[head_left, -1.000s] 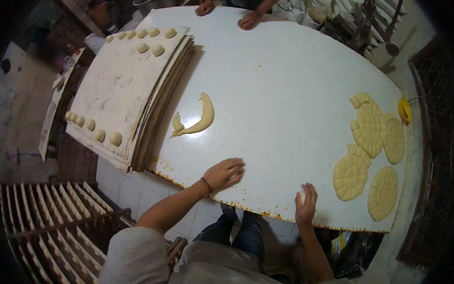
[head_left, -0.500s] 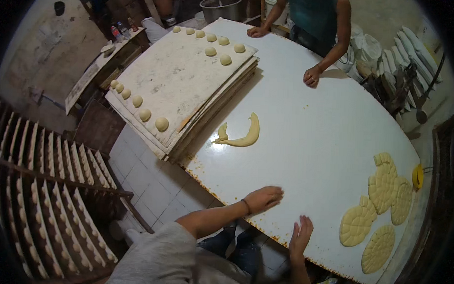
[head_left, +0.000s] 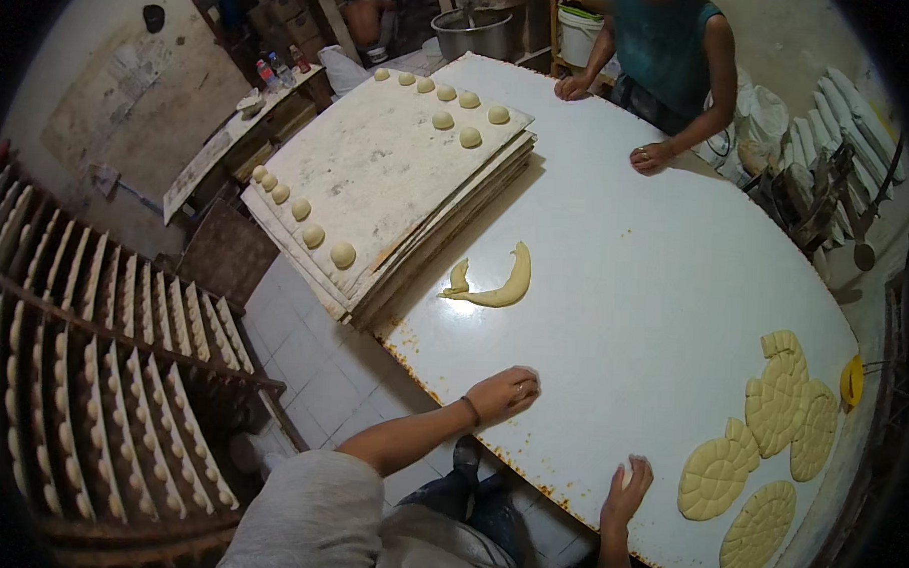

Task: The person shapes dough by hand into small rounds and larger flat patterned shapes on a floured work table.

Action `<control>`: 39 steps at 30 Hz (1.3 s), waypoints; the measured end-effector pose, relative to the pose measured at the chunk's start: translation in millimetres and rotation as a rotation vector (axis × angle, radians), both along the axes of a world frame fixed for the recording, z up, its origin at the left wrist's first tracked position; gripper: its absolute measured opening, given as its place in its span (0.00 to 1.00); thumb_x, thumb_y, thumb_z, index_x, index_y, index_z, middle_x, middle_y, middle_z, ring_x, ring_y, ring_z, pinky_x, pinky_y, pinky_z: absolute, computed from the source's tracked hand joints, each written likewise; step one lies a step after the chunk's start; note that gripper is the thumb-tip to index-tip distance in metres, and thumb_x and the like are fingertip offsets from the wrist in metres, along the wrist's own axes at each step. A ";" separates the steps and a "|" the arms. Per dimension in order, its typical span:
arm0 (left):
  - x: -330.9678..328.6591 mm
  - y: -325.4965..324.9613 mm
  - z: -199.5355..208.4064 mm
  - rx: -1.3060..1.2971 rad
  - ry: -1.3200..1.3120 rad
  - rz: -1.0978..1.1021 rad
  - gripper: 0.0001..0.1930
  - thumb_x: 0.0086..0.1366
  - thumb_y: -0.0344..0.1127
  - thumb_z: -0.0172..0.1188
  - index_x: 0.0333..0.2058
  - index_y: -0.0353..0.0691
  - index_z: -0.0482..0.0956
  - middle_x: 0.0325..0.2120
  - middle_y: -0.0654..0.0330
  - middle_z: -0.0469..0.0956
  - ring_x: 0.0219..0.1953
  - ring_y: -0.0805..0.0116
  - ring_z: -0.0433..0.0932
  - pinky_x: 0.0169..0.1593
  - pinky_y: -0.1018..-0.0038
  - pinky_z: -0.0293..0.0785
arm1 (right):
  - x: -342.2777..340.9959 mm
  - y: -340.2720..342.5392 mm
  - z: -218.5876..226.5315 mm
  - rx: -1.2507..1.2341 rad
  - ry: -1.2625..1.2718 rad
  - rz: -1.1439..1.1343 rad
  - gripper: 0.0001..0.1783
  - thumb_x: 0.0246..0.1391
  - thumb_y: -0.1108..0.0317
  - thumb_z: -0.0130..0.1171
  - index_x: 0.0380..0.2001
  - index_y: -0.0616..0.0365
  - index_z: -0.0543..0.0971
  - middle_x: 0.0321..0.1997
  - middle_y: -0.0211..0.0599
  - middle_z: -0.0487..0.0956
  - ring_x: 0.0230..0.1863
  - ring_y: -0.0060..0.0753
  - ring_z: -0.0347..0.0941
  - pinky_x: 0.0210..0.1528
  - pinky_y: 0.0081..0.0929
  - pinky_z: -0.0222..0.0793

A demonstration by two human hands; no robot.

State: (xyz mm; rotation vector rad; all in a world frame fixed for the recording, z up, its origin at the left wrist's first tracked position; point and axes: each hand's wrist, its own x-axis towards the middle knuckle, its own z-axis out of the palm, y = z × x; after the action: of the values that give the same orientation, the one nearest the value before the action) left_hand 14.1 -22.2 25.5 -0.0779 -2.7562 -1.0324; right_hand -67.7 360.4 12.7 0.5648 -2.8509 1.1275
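My left hand (head_left: 506,394) rests on the white tabletop (head_left: 594,309) near its rusty front edge, fingers curled under. Whatever may lie beneath that palm is hidden. My right hand (head_left: 627,493) is at the same edge farther right, thumb and fingers apart, with nothing visible in it. Beyond my left hand lies a curved strip of dough (head_left: 504,286) with a small torn piece at its end. To the right of my right hand are several flat dough slabs scored into segments, such as the round dough slab (head_left: 758,530) and the upper dough slab (head_left: 776,400).
A stack of floured boards (head_left: 379,166) with several dough balls (head_left: 342,255) stands at the table's left. Across the table, a co-worker's hand (head_left: 651,158) rests on the top. A rack of dough-filled trays (head_left: 101,372) is at the far left. A yellow tool (head_left: 851,382) lies at the right edge.
The view has shifted, so most things sit slightly differently in the picture. My left hand has drawn leftward and its fingers have curled. My right hand has moved a little right; its fingers are more bent.
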 end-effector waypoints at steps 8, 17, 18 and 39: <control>26.8 9.8 -8.3 -0.031 0.168 -0.079 0.07 0.69 0.34 0.66 0.44 0.41 0.82 0.46 0.57 0.82 0.55 0.57 0.80 0.60 0.61 0.77 | 24.4 42.8 -28.5 0.022 -0.015 0.209 0.16 0.67 0.72 0.63 0.55 0.65 0.79 0.62 0.51 0.76 0.68 0.54 0.68 0.70 0.47 0.65; 45.5 28.0 -10.9 0.157 0.155 0.102 0.10 0.74 0.35 0.61 0.47 0.34 0.81 0.49 0.52 0.80 0.57 0.51 0.75 0.64 0.60 0.72 | 37.9 1.0 -28.0 0.066 -0.084 0.037 0.15 0.71 0.71 0.56 0.57 0.64 0.76 0.61 0.52 0.74 0.65 0.47 0.70 0.60 0.40 0.75; 57.3 32.9 0.0 0.276 0.065 0.266 0.09 0.74 0.33 0.61 0.47 0.35 0.82 0.48 0.54 0.80 0.53 0.53 0.78 0.61 0.63 0.74 | 42.4 11.8 -29.7 0.052 -0.125 -0.010 0.15 0.71 0.71 0.57 0.58 0.64 0.76 0.60 0.50 0.74 0.63 0.45 0.72 0.57 0.37 0.77; 77.1 -499.6 157.0 -0.015 -0.056 0.512 0.31 0.59 0.41 0.73 0.59 0.36 0.79 0.60 0.45 0.74 0.64 0.42 0.69 0.69 0.56 0.68 | 32.8 -656.5 188.1 -0.098 -0.027 0.670 0.32 0.56 0.60 0.73 0.62 0.57 0.78 0.55 0.44 0.78 0.59 0.46 0.72 0.61 0.38 0.71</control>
State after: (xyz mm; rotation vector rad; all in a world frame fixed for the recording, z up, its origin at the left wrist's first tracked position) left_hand 91.2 -521.7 182.5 0.6276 -2.6115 -0.8758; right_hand -34.9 -296.1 200.7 1.5776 -2.6593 1.3256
